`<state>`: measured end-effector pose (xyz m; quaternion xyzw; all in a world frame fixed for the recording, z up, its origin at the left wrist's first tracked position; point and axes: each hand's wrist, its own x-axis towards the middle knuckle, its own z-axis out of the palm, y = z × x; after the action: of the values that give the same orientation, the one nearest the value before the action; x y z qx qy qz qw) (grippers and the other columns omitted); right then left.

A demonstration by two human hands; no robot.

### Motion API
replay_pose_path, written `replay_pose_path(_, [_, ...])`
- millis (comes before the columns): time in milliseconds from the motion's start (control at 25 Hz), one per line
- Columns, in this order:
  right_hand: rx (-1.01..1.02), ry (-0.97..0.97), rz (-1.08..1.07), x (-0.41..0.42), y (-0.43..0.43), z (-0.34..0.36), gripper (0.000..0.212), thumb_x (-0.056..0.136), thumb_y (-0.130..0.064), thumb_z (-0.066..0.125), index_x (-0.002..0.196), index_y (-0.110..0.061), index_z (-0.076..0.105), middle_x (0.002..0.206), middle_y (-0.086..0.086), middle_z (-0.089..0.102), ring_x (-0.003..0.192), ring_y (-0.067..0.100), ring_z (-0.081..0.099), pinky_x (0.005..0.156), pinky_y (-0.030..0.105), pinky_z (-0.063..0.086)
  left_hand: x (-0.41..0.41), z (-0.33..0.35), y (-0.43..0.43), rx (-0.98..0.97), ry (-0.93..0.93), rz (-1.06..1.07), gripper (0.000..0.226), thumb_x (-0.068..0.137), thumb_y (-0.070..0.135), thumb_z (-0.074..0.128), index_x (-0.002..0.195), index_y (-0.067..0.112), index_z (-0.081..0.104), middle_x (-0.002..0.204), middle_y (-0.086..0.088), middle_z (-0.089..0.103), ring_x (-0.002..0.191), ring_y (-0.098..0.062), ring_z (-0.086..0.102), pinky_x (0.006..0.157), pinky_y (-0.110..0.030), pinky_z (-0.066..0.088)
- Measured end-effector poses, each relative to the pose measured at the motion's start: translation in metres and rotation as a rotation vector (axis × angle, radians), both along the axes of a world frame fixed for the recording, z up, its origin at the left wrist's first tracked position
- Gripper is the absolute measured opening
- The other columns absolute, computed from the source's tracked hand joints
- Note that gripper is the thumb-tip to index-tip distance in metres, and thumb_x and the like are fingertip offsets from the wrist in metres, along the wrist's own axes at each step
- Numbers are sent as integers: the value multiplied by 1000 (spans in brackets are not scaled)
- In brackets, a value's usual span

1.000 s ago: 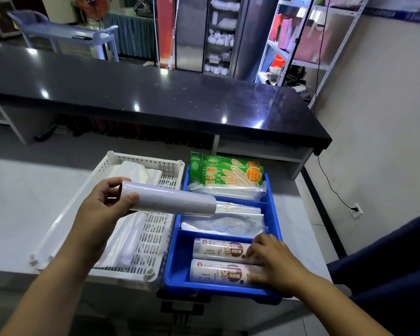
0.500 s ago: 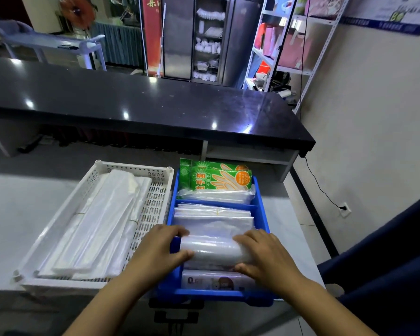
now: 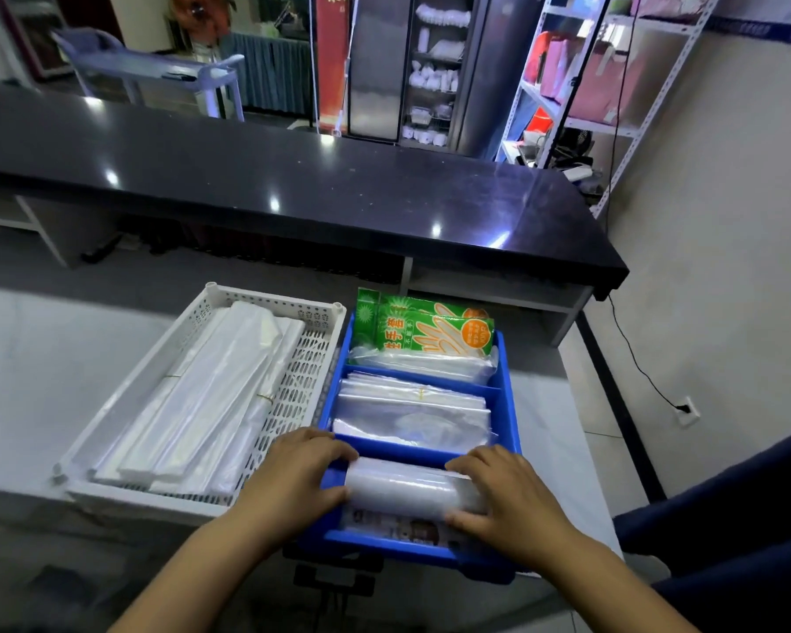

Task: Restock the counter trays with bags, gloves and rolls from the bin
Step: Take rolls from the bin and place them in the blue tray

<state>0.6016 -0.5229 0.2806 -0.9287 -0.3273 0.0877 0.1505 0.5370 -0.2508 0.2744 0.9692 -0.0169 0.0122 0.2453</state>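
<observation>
Both hands are gripping a clear roll (image 3: 405,491), one at each end. The left hand (image 3: 293,482) is cupping the roll's left end, fingers curling over the top and thumb below. The right hand (image 3: 505,495) is wrapping the right end the same way, fingers lying across the top and thumb tucking under the front. The roll is lying crosswise in the nearest compartment of a blue tray (image 3: 505,358), sitting on top of printed rolls (image 3: 396,527) that are showing just beneath it.

In the middle compartment, a stack of clear flat bags (image 3: 412,411) is lying level. In the far compartment, green glove packs (image 3: 423,331) are leaning upright above more clear packets.

Just to the left, touching or nearly touching the blue tray, a white slotted basket (image 3: 193,322) is holding long folded white bags (image 3: 202,399) lying lengthwise. Both containers are sitting on a pale counter (image 3: 33,381). Beyond them a glossy black countertop (image 3: 293,185) is running across the view, with metal shelving (image 3: 581,84) standing at the far right against the wall.
</observation>
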Motion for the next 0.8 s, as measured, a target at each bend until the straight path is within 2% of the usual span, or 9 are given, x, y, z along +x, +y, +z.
replay_pose_path(200, [175, -57, 42, 23, 25, 20, 34, 83, -41, 61, 116, -34, 55, 116, -13, 60, 106, 5, 53, 92, 26, 46, -32, 25, 15, -83, -122, 216, 32, 76, 26, 71, 108, 29, 66, 108, 8, 68, 107, -12, 57, 93, -28, 40])
replay_pose_path(360, [193, -94, 229, 23, 81, 34, 27, 83, -33, 61, 109, -27, 61, 103, -7, 66, 95, 13, 59, 81, 31, 49, -84, 40, 35, -72, -146, 423, 27, 78, 21, 71, 104, 25, 68, 101, 9, 70, 98, -11, 60, 86, -30, 44])
replay_pose_path(480, [164, -130, 343, 1, 119, 35, 22, 83, -33, 60, 104, -26, 65, 99, -4, 69, 94, 18, 60, 77, 32, 47, -135, 43, 52, -63, -135, 562, 24, 75, 14, 74, 99, 18, 71, 93, 3, 71, 92, -17, 63, 81, -30, 46])
replay_pose_path(600, [121, -148, 413, -32, 151, 34, 24, 85, -34, 56, 106, -25, 65, 100, -4, 70, 97, 20, 61, 82, 33, 46, -187, 43, 71, -22, -110, 653, 25, 78, 17, 72, 102, 21, 70, 91, 4, 69, 90, -18, 63, 77, -32, 47])
replay_pose_path(720, [89, -164, 474, -79, 192, 35, 26, 87, -37, 52, 108, -26, 63, 104, -5, 68, 100, 18, 59, 83, 33, 46, -252, 35, 100, 64, -89, 730, 26, 79, 23, 70, 105, 23, 68, 98, 2, 70, 94, -18, 62, 80, -33, 45])
replay_pose_path(800, [80, -178, 503, -115, 217, 34, 25, 88, -37, 49, 106, -25, 63, 103, -4, 68, 98, 19, 60, 80, 33, 46, -299, 27, 121, 110, -43, 759, 27, 81, 29, 66, 108, 28, 65, 103, 7, 69, 99, -14, 60, 84, -31, 44])
